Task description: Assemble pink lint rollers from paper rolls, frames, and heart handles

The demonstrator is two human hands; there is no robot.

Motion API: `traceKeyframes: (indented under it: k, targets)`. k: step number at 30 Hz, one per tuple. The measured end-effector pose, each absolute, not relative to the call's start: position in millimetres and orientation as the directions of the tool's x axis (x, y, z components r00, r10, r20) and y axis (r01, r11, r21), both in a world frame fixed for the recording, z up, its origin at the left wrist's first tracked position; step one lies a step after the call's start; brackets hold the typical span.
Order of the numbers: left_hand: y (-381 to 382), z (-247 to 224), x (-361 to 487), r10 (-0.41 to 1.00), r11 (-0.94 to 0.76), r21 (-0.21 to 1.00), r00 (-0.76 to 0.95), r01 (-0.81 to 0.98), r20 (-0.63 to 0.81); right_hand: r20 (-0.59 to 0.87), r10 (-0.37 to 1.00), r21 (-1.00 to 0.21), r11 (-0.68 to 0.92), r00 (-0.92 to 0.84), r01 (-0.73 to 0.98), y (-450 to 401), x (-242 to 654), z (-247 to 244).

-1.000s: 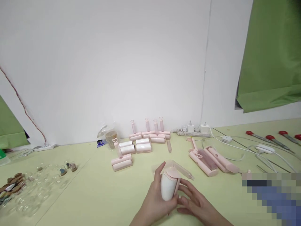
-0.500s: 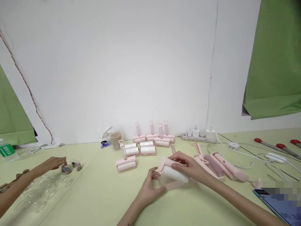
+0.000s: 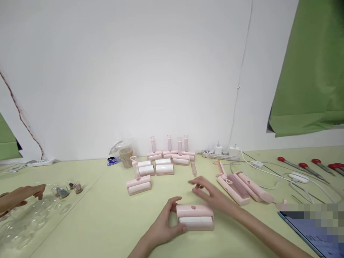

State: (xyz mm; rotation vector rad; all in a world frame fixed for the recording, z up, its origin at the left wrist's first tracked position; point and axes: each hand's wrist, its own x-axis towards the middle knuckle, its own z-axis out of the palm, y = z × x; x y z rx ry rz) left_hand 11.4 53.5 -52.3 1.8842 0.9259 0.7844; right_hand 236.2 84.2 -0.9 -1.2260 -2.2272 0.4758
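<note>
1. A pink lint-roller head lay on the green table, close to the wearer, its long axis running left to right.
2. Its white roll faced the wearer; the small hole in its pink cover faced upward.
3. The left hand grasped the left end, thumb in front, fingers behind.
4. The right hand held nothing, fingers loosely bent, above the table beyond the right end, partly between the head and the pink shells.
5. Farther back lay a clear handle, with finished rollers near the wall.
6. A phone lay to the right; at far left, another person's hand hovered by clear domes.
</note>
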Motion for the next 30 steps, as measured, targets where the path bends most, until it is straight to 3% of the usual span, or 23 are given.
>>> traceKeyframes:
  k: [2,7,12,20,30]
  targets:
    - [52,-51,12,0.81,-0.431,0.848,0.547,0.31,0.212,0.286,0.904,-0.529,0.426,-0.319,0.734,97,249,-2]
    - [50,-47,12,0.792,-0.48,0.797,0.57,0.365,0.216,0.19,0.944,-0.566,0.329,-0.269,0.756,114,270,-13]
    - [49,-49,12,0.813,-0.456,0.812,0.541,0.364,0.214,0.33,0.924,-0.692,0.375,-0.191,0.617,103,258,8]
    - [48,-47,15,0.811,-0.462,0.818,0.536,0.343,0.233,0.382,0.834,-0.793,0.517,-0.397,0.323,71,223,22]
    - [48,-50,15,0.844,-0.4,0.84,0.505,0.367,0.181,0.237,0.783,-0.707,0.545,-0.575,0.45,58,215,41]
